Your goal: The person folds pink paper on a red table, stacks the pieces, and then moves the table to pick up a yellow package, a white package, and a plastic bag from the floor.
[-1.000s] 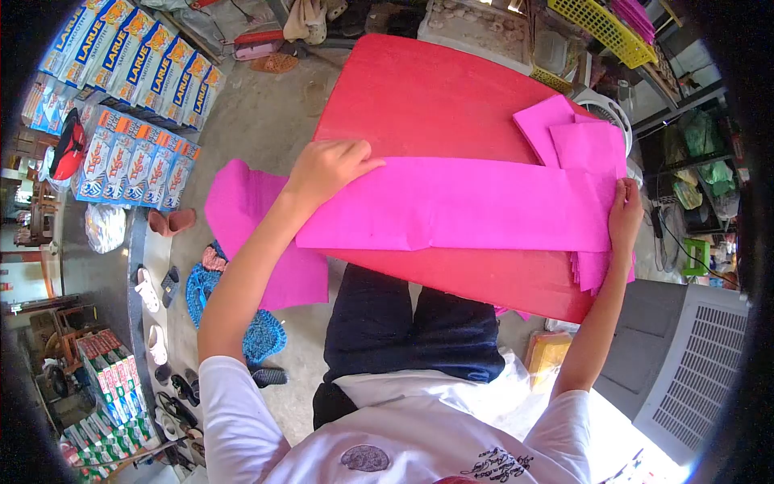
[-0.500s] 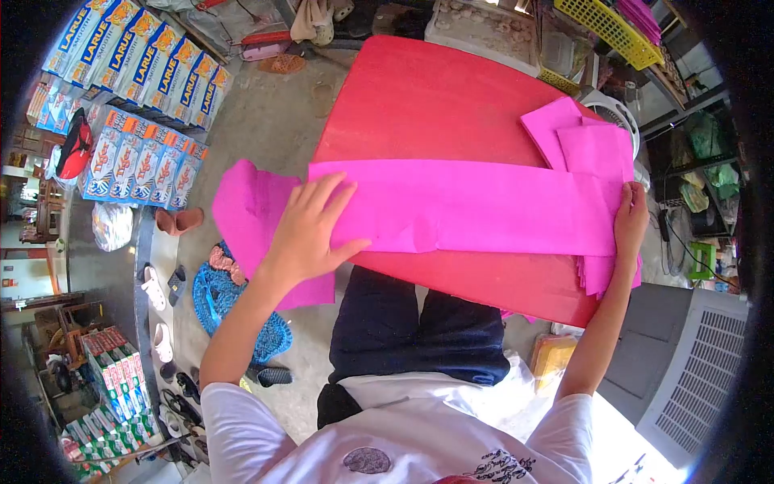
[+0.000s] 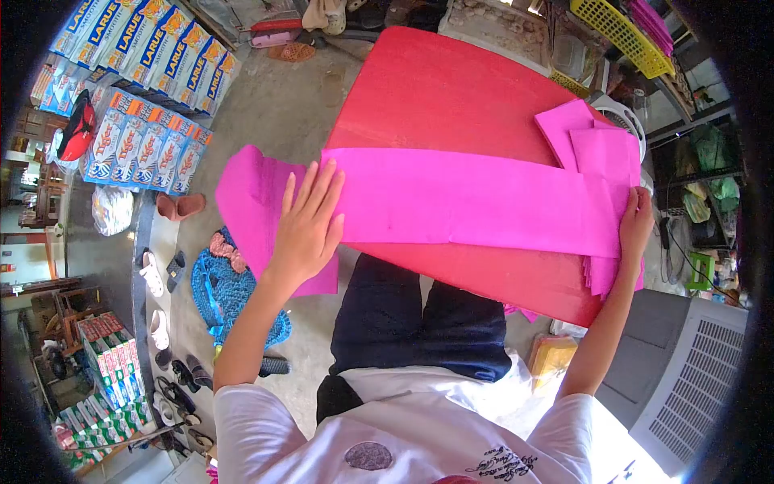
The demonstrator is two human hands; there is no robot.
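A long pink strip of cloth-like material (image 3: 459,198) lies across the red tabletop (image 3: 451,89). My left hand (image 3: 310,218) rests flat on the strip's left end, fingers stretched out and slightly apart. At the right end, my right hand (image 3: 637,222) has its fingers closed on the strip's edge. Several folded pink pieces (image 3: 609,149) are stacked under and behind that end. More pink material (image 3: 251,202) hangs past the table's left edge, partly hidden behind my left hand and forearm.
Beer cartons (image 3: 149,145) stand stacked at the left. A blue woven item (image 3: 230,294) and several shoes (image 3: 151,273) lie on the floor. A grey vented cabinet (image 3: 697,387) stands at the right, and a yellow basket (image 3: 621,36) sits at the back right.
My left hand has shifted to the strip's left end, its fingers now flatter and closer together. The wrinkle in the strip's middle has smoothed out. My right hand stays at the right end.
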